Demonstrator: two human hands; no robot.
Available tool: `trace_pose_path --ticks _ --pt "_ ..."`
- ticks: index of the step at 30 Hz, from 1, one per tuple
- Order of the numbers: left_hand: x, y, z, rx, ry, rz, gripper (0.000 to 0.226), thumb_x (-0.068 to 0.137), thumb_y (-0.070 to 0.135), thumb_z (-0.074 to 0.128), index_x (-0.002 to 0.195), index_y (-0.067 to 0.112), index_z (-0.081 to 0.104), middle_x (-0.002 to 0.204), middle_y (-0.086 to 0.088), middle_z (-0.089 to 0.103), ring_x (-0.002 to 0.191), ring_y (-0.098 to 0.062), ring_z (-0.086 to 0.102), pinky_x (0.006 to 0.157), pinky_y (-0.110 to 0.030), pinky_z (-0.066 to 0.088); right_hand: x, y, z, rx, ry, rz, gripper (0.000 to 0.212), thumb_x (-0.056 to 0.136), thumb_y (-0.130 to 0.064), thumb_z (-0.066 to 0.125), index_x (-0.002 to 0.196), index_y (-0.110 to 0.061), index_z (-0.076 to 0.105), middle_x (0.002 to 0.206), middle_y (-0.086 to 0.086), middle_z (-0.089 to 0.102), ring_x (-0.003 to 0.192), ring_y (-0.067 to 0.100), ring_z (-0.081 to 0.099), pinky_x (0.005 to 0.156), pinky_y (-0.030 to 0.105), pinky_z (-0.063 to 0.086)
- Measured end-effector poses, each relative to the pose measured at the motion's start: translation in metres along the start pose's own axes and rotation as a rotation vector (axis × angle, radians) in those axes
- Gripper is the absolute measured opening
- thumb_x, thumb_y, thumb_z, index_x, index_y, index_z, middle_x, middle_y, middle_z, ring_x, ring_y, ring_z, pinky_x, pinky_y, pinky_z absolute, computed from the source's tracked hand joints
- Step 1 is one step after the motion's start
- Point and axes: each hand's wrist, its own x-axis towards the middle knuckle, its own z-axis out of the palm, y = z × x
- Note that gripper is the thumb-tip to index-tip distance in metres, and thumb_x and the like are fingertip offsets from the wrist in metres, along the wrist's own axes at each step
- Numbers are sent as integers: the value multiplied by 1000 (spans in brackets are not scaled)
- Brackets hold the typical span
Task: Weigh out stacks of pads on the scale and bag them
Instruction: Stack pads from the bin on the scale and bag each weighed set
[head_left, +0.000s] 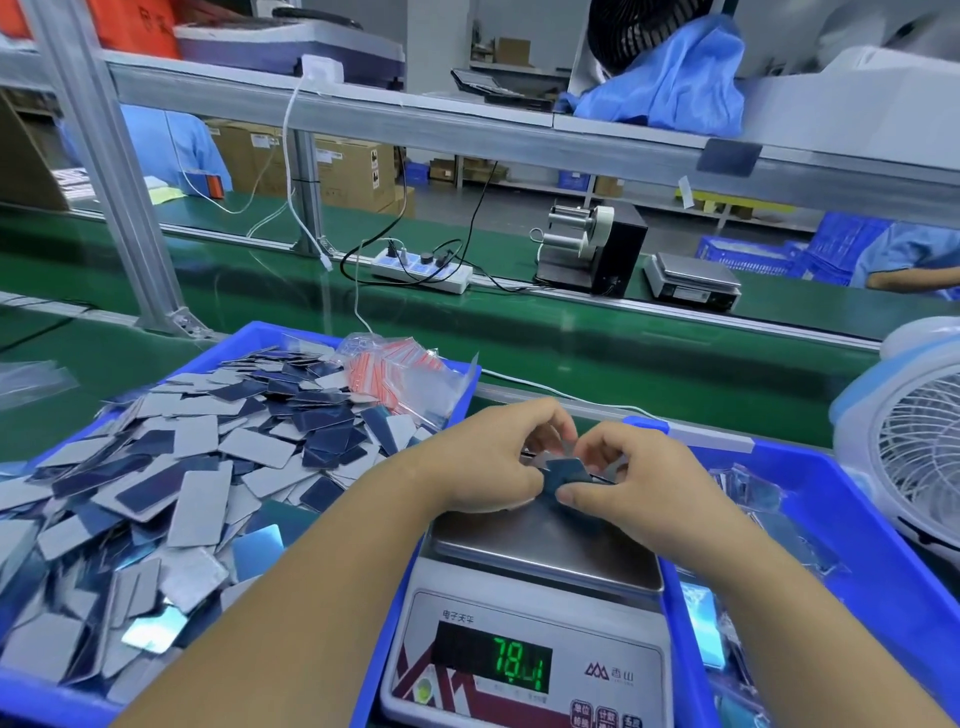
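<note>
Head view: we see both hands above the scale platform, left hand and right hand pinching a small stack of pads, dark blue faced with grey backing, its long axis running roughly left to right. Green digits read about 78.4; Chinese lettering marks the panel.
</note>
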Motion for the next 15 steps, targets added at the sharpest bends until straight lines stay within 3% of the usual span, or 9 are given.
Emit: trace_pose_path --ticks 4,7,11,13,15 --pt "3 -2 2 9 52 2 24 93 19 62 113 32 59 113 15 64 108 2 57 93 -19 46 1 0 2 17 27 20 30 64 -47 84 82 -38 62 75 -22 62 82 -18 52 63 4 38" --pt "3 -4 3 39 42 -12 36 92 9 57 120 32 58 119 16 62 113 2 54 98 -21 44 0 1 4 6 3 23 31 66 -43 86 84 -41 61 78 -22 63 84 -17 53 67 2 38" --pt "4 -1 7 9 18 -29 52 89 -2 51 127 34 50 120 11 57 114 -13 55 98 -38 48 2 1 3 -46 11 27 30 71 -42 83 80 -47 55 85 -24 60 79 -18 51 63 4 38" --pt "6 2 10 -41 6 -22 57 88 -7 49 130 30 46 123 8 55 118 -11 52 101 -36 46 2 1 4 -46 26 26 31 70 -40 83 79 -46 54 80 -23 59 79 -18 51 62 4 37" --pt "5 6 12 -78 -3 -7 58 86 -11 47 132 26 45 124 5 56 120 -6 51 102 -23 43 1 0 7 -40 29 11 33 68 -39 83 79 -47 53 73 -24 60 80 -20 50 62 4 37"
